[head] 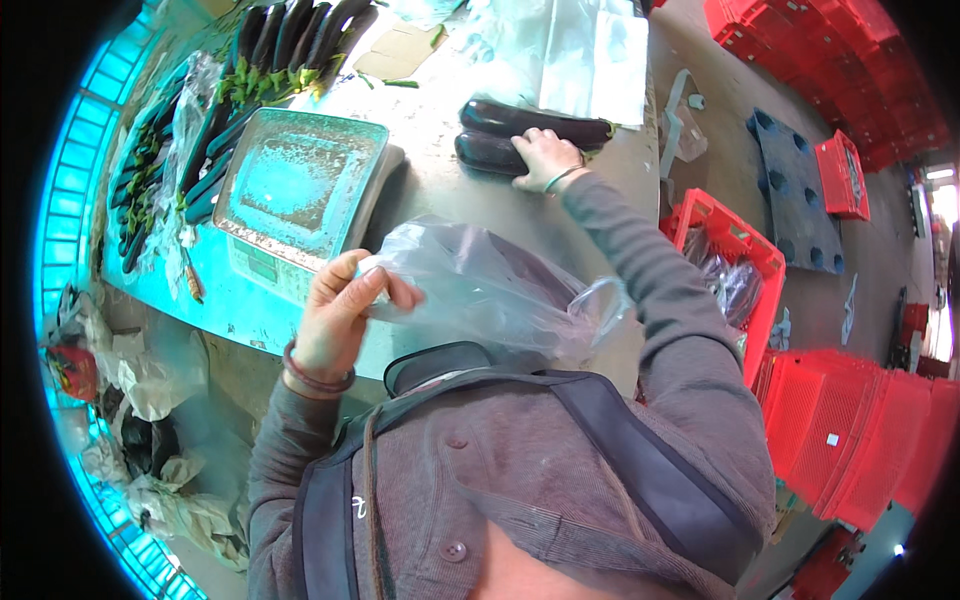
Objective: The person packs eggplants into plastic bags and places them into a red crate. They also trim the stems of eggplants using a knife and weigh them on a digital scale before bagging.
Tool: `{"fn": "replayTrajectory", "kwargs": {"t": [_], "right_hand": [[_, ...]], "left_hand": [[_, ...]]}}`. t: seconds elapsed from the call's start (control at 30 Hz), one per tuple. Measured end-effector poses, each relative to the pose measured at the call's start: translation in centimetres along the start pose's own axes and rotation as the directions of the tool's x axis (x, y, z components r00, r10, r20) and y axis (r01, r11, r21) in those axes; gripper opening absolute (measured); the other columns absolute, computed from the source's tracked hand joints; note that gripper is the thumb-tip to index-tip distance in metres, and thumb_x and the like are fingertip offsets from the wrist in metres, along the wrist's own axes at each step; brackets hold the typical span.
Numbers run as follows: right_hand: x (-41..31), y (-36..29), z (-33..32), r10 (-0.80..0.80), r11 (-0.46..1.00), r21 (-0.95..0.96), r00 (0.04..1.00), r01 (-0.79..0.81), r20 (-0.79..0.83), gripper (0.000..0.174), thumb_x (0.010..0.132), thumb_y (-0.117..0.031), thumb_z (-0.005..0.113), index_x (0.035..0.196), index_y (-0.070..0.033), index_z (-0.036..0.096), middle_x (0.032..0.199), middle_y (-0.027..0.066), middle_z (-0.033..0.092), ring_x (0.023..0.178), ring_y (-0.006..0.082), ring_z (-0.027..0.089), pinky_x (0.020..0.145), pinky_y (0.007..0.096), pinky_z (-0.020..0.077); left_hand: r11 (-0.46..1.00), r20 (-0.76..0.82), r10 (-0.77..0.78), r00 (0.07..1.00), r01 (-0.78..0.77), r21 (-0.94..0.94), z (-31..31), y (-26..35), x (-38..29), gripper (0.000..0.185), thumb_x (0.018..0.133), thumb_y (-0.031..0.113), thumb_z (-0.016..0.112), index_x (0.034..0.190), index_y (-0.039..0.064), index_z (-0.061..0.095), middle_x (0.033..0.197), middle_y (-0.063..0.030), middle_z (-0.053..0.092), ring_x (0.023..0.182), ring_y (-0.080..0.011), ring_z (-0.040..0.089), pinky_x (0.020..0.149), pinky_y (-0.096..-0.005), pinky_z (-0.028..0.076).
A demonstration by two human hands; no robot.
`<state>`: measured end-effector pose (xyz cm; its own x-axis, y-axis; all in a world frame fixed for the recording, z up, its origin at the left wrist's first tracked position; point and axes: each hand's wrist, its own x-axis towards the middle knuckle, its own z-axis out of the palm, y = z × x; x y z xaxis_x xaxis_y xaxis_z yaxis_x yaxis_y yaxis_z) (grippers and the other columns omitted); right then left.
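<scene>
My left hand [352, 292] pinches the gathered edge of a clear plastic bag [450, 300] between thumb and fingers. Inside the bag lies a long dark eggplant [525, 264], seen blurred through the film. Further out on the metal table [427, 195], two glossy purple-black eggplants lie side by side. My right hand [550, 159] is curled over the stem end of the nearer eggplant [487, 153], its fingers reaching down between the pair. The farther eggplant [525, 120] lies just beyond my fingertips, its green stem end to the right.
Left of the bag stands a worn weighing scale [292, 180]. Behind it are piled eggplants [292, 37]. Flat plastic bags [555, 52] lie at the table's far side. A red crate [765, 262] with bagged produce stands right, near a dark pallet [795, 187] and stacked red crates [832, 427].
</scene>
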<state>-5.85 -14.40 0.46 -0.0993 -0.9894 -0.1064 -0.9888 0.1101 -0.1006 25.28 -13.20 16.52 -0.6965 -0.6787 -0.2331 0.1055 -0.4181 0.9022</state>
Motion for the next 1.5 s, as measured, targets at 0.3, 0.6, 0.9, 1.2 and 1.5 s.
{"fn": "replayTrajectory", "kwargs": {"t": [0.3, 0.6, 0.9, 1.2, 1.5], "right_hand": [[-7.3, 0.7, -4.4, 0.219, 0.278, 0.96, 0.971, 0.029, -0.093, 0.073, 0.059, -0.017, 0.073, 0.122, 0.002, 0.043, 0.112, 0.0124, 0.054, 0.103, 0.0223, 0.053, 0.091, 0.0343, 0.0409], [-20.9, -9.3, -6.1, 0.099, 0.527, 0.799, 0.913, 0.289, -0.395, 0.079, 0.058, -0.006, 0.074, 0.127, -0.001, 0.036, 0.12, 0.014, 0.048, 0.109, 0.0244, 0.05, 0.092, 0.0362, 0.0409], [-13.2, -8.5, -5.8, -0.449, 0.813, 0.471, 0.884, 0.343, 0.132, 0.05, 0.058, -0.029, 0.066, 0.103, -0.008, 0.057, 0.079, 0.0146, 0.061, 0.073, 0.032, 0.062, 0.063, 0.0417, 0.0496], [-8.8, -11.6, -2.4, -0.496, 0.6, 0.757, 0.863, 0.258, 0.098, 0.072, 0.065, -0.042, 0.068, 0.122, -0.005, 0.044, 0.099, 0.0206, 0.059, 0.088, 0.0329, 0.059, 0.075, 0.0407, 0.0476], [-17.2, -1.7, -7.7, -0.579, 0.748, 0.661, 0.422, -0.064, 0.697, 0.043, 0.073, -0.035, 0.067, 0.102, -0.005, 0.059, 0.084, 0.0093, 0.063, 0.082, 0.0213, 0.061, 0.073, 0.0317, 0.0489]], "left_hand": [[0.962, 0.313, -0.235, 0.92, 0.265, -0.059, 2.2, 1.3, -0.6, 0.051, 0.087, 0.009, 0.044, 0.134, 0.002, 0.028, 0.073, -0.0068, 0.05, 0.056, -0.0122, 0.05, 0.055, -0.0265, 0.05], [0.907, 0.391, -0.208, 0.897, 0.326, -0.266, 5.3, 1.7, -1.1, 0.05, 0.087, 0.008, 0.043, 0.134, 0.0, 0.027, 0.074, -0.007, 0.048, 0.05, -0.0107, 0.04, 0.046, -0.0256, 0.042], [0.968, 0.213, -0.211, 0.954, 0.234, -0.088, 1.1, 3.3, -0.5, 0.056, 0.088, 0.011, 0.043, 0.138, 0.001, 0.02, 0.068, -0.0061, 0.047, 0.039, -0.005, 0.029, 0.032, -0.0183, 0.027], [0.969, 0.269, -0.143, 0.952, 0.191, -0.158, 2.1, 2.7, 1.7, 0.043, 0.092, 0.012, 0.039, 0.132, 0.001, 0.032, 0.073, -0.0036, 0.049, 0.041, -0.0021, 0.023, 0.036, -0.0176, 0.018], [0.966, 0.188, -0.22, 0.957, 0.24, -0.09, -2.5, 3.7, 1.9, 0.046, 0.09, 0.014, 0.043, 0.131, -0.004, 0.033, 0.069, -0.0051, 0.051, 0.039, -0.0014, 0.023, 0.035, -0.0174, 0.016]]}}
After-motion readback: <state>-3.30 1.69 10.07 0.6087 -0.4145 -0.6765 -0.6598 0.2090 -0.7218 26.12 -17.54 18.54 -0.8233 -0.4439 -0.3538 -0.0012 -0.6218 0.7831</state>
